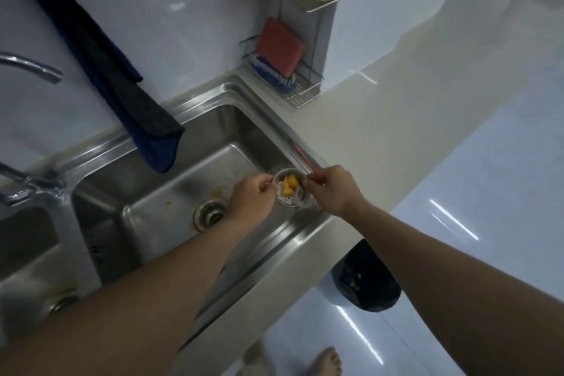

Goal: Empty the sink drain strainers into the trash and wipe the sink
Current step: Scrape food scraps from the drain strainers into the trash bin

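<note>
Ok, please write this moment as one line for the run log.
step: strainer lifted | left hand: holds strainer rim | right hand: holds opposite rim | contents: orange scraps | drain: open | trash bag: on floor

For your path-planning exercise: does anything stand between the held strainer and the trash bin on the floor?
Only the sink's front rim. The strainer, held by both hands over the basin, must clear it before dropping to the trash bin below.

Your left hand (251, 197) and right hand (331, 189) pinch opposite rims of the strainer (290, 189), held above the right sink basin (183, 192). Yellow scraps (289, 185) sit inside it between your grips. Open drain (210, 214) lies just left of the left hand. Black trash bag (366, 281) below the right forearm, on the floor.
</note>
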Action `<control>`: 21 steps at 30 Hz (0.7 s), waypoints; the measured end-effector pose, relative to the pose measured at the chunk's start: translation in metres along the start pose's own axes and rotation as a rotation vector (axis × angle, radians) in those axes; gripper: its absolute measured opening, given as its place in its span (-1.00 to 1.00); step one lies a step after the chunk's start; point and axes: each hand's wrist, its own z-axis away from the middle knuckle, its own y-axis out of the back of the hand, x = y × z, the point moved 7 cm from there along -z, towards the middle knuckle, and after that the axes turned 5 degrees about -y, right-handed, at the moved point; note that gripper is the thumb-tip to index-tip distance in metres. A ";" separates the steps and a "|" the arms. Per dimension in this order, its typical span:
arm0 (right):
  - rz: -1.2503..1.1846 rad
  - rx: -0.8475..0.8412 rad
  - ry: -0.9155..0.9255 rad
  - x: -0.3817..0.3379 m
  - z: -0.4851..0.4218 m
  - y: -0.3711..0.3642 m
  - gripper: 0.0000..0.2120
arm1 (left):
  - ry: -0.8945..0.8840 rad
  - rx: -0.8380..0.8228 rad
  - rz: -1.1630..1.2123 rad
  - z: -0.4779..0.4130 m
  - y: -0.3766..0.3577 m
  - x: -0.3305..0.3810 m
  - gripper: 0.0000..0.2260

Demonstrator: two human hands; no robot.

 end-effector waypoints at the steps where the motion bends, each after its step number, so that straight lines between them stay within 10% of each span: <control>1: -0.026 0.040 -0.009 0.010 0.006 0.015 -0.83 | -0.001 -0.020 0.013 0.001 -0.010 0.015 -0.82; 21: -0.380 0.351 -0.345 0.292 0.116 0.150 -0.83 | -0.219 -0.319 -0.252 0.051 -0.287 0.164 -0.81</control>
